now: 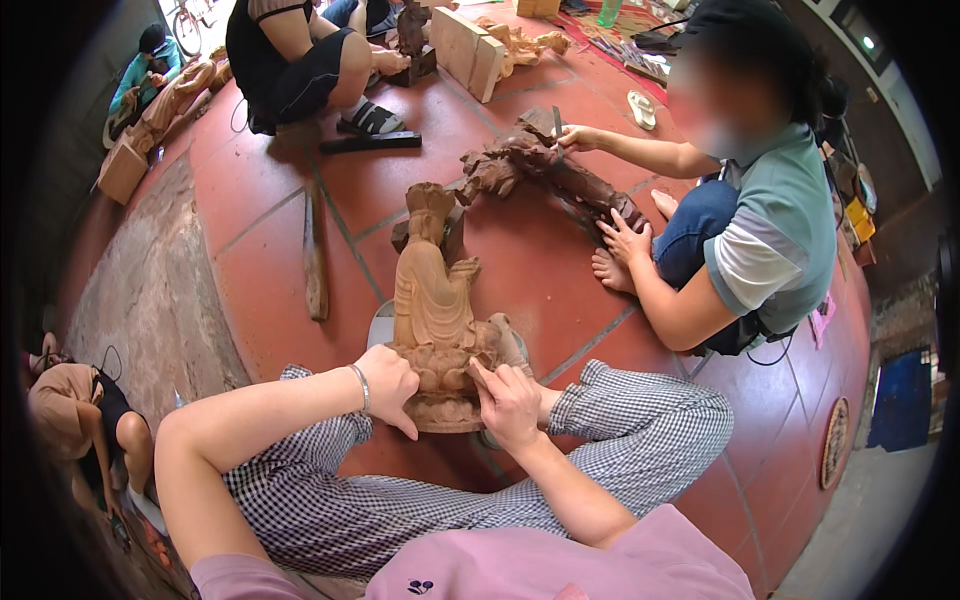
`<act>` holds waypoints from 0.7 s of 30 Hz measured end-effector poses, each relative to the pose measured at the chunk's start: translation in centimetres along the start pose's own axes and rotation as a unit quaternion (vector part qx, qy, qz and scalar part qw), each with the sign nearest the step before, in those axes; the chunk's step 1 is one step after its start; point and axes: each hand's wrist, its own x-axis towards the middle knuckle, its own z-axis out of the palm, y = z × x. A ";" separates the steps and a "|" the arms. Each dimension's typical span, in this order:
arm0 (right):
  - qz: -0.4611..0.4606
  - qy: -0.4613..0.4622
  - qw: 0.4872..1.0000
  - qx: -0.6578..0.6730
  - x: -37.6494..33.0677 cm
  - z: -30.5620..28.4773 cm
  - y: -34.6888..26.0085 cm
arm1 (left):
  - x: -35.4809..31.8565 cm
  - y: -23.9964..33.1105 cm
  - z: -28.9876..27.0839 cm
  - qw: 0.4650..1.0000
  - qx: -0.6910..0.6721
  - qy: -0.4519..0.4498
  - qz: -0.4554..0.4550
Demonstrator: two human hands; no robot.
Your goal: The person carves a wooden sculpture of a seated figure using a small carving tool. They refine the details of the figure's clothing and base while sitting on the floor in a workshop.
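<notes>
A carved wooden statue (pixel 430 290) of a robed, seated figure with a tall headpiece and joined hands stands upright on the floor between my legs. Carved petals ring its lotus base (pixel 440 375). My left hand (pixel 390 385), with a metal bangle at the wrist, grips the left side of that base, its thumb pointing down and its fingers mostly hidden behind the wood. On the right side, my right hand (pixel 510 405) is closed, with its fingertips against the petals. Something small and brownish shows at those fingertips; I cannot make out its kind.
Beyond the statue lies a dark gnarled wood carving (pixel 550 170), handled by a squatting person (pixel 770 230) on the right. A wooden stick (pixel 315 250) and a dark bar (pixel 370 142) lie on the red tiles. Other people sit farther back, near a wooden block (pixel 467 55).
</notes>
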 end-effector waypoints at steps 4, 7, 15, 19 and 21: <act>0.010 0.037 0.999 0.025 1.1 1.4 0.1 | 0.3 -0.6 0.9 1.000 0.013 0.026 0.011; 0.007 0.004 1.000 0.016 0.0 0.0 -0.4 | 0.1 -0.6 1.5 0.999 -0.001 0.042 0.008; 0.010 0.035 0.998 0.042 0.8 1.6 0.5 | 0.3 -0.5 1.3 0.999 0.005 0.050 0.012; 0.001 0.014 0.999 0.031 -1.0 0.6 0.7 | 0.3 -0.5 1.8 0.999 -0.005 0.051 0.008; -0.001 0.012 1.000 0.025 -1.3 0.6 0.9 | 0.1 -0.5 1.6 0.999 -0.002 0.052 0.010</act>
